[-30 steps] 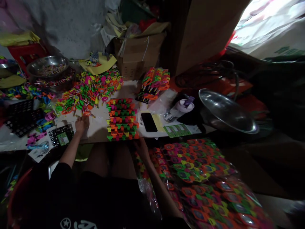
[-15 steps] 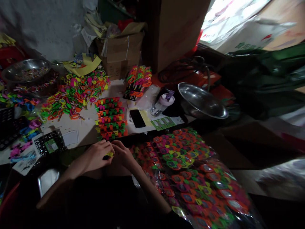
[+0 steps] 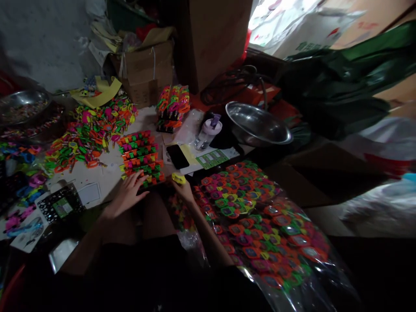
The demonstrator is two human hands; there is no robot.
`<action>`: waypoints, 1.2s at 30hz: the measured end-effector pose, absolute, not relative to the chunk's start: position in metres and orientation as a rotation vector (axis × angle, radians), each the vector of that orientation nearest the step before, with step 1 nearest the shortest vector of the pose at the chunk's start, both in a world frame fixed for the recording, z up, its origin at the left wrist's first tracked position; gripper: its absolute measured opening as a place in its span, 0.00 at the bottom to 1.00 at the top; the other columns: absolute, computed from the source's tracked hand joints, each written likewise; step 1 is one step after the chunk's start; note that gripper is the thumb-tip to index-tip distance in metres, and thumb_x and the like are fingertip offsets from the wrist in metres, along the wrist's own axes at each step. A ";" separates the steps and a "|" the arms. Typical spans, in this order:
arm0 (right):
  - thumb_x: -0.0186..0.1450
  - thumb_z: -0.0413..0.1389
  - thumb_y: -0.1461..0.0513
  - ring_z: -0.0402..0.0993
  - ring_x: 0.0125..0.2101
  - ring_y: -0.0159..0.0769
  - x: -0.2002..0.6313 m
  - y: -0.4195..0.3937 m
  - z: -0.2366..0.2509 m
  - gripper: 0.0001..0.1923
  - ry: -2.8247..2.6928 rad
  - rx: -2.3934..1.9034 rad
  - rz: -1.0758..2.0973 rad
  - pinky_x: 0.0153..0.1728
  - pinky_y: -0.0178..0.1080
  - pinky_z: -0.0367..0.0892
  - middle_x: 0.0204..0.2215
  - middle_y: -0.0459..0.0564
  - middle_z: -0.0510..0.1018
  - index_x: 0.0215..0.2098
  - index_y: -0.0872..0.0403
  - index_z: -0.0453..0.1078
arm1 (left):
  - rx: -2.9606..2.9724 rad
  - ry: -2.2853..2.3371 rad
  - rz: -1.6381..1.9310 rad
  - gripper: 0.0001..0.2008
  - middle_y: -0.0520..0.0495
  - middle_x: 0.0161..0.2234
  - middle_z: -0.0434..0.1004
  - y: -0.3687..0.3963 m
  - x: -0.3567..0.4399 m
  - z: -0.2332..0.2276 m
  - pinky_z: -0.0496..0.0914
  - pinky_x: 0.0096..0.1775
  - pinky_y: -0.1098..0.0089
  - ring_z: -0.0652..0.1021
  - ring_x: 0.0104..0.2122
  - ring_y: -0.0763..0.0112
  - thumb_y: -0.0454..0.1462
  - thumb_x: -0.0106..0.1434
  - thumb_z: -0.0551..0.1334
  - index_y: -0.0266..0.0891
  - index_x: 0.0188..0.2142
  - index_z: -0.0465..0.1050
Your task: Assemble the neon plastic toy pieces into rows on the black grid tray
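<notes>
My left hand (image 3: 129, 193) is open, palm down, its fingers spread at the near edge of a block of rows of neon toy pieces (image 3: 141, 151) on the table. Between the fingers and thumb of my right hand (image 3: 184, 190) is a small yellow toy watch (image 3: 178, 178), held just right of that block. The rows are orange, green, pink and yellow. Left of them lies a loose heap of similar bright toy pieces (image 3: 97, 134). To my right, clear plastic bags hold many toy watches (image 3: 240, 190) in layers.
A phone (image 3: 177, 156), green printed cards (image 3: 212, 158) and a lidded bottle (image 3: 208, 133) lie or stand beyond my right hand. A metal basin (image 3: 260, 125) sits farther right. A black perforated tray (image 3: 60, 203) is at left. A cardboard box (image 3: 147, 69) stands behind.
My hands were together over my lap, with a yellow piece at the left hand. They have parted; the left opened onto the rows, the right moved right with the yellow toy watch. The view shifted.
</notes>
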State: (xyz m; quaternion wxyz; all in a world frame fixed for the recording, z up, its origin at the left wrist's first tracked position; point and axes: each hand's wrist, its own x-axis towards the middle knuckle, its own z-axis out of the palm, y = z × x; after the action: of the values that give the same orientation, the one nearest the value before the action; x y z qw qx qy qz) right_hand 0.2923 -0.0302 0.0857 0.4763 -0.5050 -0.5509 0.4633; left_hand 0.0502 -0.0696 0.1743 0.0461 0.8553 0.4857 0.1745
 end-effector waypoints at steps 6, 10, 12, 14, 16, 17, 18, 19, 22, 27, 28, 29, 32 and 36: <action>0.57 0.56 0.44 0.78 0.39 0.39 0.288 0.028 0.054 0.26 -1.249 -1.266 1.245 0.43 0.41 0.73 0.40 0.57 0.80 0.39 0.58 0.73 | 2.807 1.519 0.388 0.28 0.37 0.66 0.55 -0.044 0.031 0.126 0.54 0.65 0.51 0.56 0.66 0.53 0.46 0.68 0.55 0.40 0.65 0.59; 0.56 0.58 0.47 0.77 0.37 0.36 0.281 0.038 0.043 0.22 -1.238 -1.172 1.300 0.42 0.38 0.73 0.38 0.55 0.80 0.36 0.58 0.73 | 2.886 1.492 0.443 0.28 0.39 0.67 0.54 -0.045 0.031 0.125 0.53 0.65 0.52 0.57 0.66 0.55 0.44 0.69 0.54 0.42 0.66 0.57; 0.57 0.58 0.48 0.76 0.37 0.35 0.283 0.039 0.039 0.22 -1.286 -1.135 1.273 0.42 0.37 0.72 0.38 0.55 0.80 0.36 0.59 0.73 | 2.901 1.502 0.447 0.28 0.39 0.67 0.54 -0.045 0.032 0.127 0.54 0.65 0.52 0.57 0.66 0.55 0.43 0.69 0.55 0.43 0.66 0.56; 0.59 0.56 0.48 0.76 0.38 0.35 0.288 0.038 0.034 0.22 -1.370 -1.151 1.222 0.44 0.37 0.71 0.37 0.56 0.80 0.36 0.60 0.73 | 2.905 1.523 0.439 0.28 0.39 0.67 0.54 -0.045 0.033 0.128 0.54 0.65 0.52 0.58 0.66 0.54 0.43 0.68 0.55 0.42 0.66 0.57; 0.60 0.55 0.48 0.75 0.38 0.36 0.295 0.036 0.029 0.22 -1.441 -1.201 1.168 0.45 0.38 0.70 0.36 0.56 0.80 0.36 0.60 0.73 | 2.912 1.528 0.434 0.28 0.38 0.66 0.55 -0.044 0.033 0.128 0.55 0.64 0.52 0.58 0.66 0.54 0.42 0.68 0.56 0.42 0.66 0.57; 0.60 0.55 0.48 0.75 0.38 0.36 0.297 0.036 0.027 0.23 -1.455 -1.220 1.157 0.45 0.38 0.69 0.36 0.56 0.80 0.36 0.60 0.74 | 2.915 1.522 0.432 0.28 0.38 0.66 0.55 -0.044 0.034 0.128 0.55 0.64 0.51 0.58 0.66 0.54 0.42 0.68 0.56 0.42 0.66 0.57; 0.60 0.56 0.47 0.75 0.39 0.36 0.299 0.036 0.024 0.23 -1.446 -1.226 1.158 0.45 0.38 0.69 0.37 0.56 0.80 0.37 0.60 0.74 | 2.914 1.515 0.432 0.28 0.38 0.66 0.55 -0.044 0.034 0.128 0.55 0.64 0.51 0.58 0.66 0.54 0.42 0.68 0.56 0.42 0.66 0.56; 0.59 0.56 0.46 0.75 0.40 0.37 0.300 0.037 0.022 0.24 -1.417 -1.218 1.164 0.46 0.39 0.70 0.39 0.56 0.80 0.38 0.60 0.74 | 2.909 1.510 0.435 0.29 0.38 0.67 0.55 -0.044 0.034 0.127 0.55 0.64 0.51 0.58 0.66 0.54 0.42 0.67 0.56 0.42 0.66 0.56; 0.58 0.57 0.46 0.76 0.41 0.37 0.297 0.041 0.018 0.26 -1.346 -1.159 1.197 0.46 0.39 0.70 0.42 0.56 0.80 0.41 0.59 0.74 | 2.884 1.509 0.449 0.29 0.38 0.66 0.55 -0.044 0.034 0.127 0.55 0.64 0.50 0.58 0.66 0.54 0.42 0.67 0.57 0.43 0.66 0.54; 0.62 0.55 0.50 0.76 0.42 0.39 0.286 0.044 0.022 0.21 -1.507 -1.191 1.192 0.46 0.40 0.71 0.42 0.54 0.80 0.43 0.57 0.75 | 2.881 1.509 0.430 0.29 0.37 0.66 0.55 -0.044 0.035 0.128 0.55 0.64 0.50 0.58 0.66 0.53 0.42 0.67 0.56 0.42 0.66 0.55; 0.62 0.55 0.51 0.76 0.43 0.39 0.286 0.044 0.024 0.20 -1.549 -1.229 1.171 0.46 0.40 0.71 0.42 0.53 0.80 0.44 0.56 0.75 | 2.880 1.508 0.423 0.29 0.36 0.66 0.55 -0.045 0.036 0.128 0.55 0.64 0.50 0.58 0.66 0.53 0.42 0.67 0.56 0.42 0.66 0.55; 0.62 0.55 0.53 0.76 0.44 0.40 0.285 0.045 0.025 0.19 -1.590 -1.274 1.146 0.47 0.40 0.70 0.43 0.53 0.80 0.45 0.56 0.75 | 2.879 1.508 0.423 0.28 0.36 0.66 0.55 -0.045 0.036 0.128 0.55 0.64 0.50 0.58 0.66 0.53 0.42 0.68 0.56 0.41 0.66 0.56; 0.62 0.55 0.54 0.77 0.44 0.40 0.285 0.047 0.031 0.19 -1.724 -1.466 1.064 0.46 0.39 0.70 0.42 0.54 0.80 0.46 0.55 0.75 | 2.877 1.513 0.424 0.28 0.36 0.66 0.56 -0.046 0.035 0.127 0.55 0.64 0.51 0.58 0.66 0.53 0.42 0.67 0.56 0.40 0.65 0.57; 0.64 0.54 0.54 0.78 0.39 0.42 0.283 0.046 0.040 0.20 -1.872 -1.698 0.877 0.41 0.37 0.70 0.38 0.59 0.81 0.48 0.56 0.75 | 2.877 1.536 0.435 0.28 0.36 0.65 0.57 -0.048 0.034 0.123 0.55 0.64 0.51 0.59 0.65 0.53 0.43 0.67 0.57 0.40 0.65 0.59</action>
State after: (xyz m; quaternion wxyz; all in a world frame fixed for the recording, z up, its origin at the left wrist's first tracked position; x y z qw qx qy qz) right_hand 0.2826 0.0464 0.0396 0.2310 -0.6177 -0.6807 0.3190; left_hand 0.0342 -0.0482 0.1231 -0.0745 0.8720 0.4656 0.1318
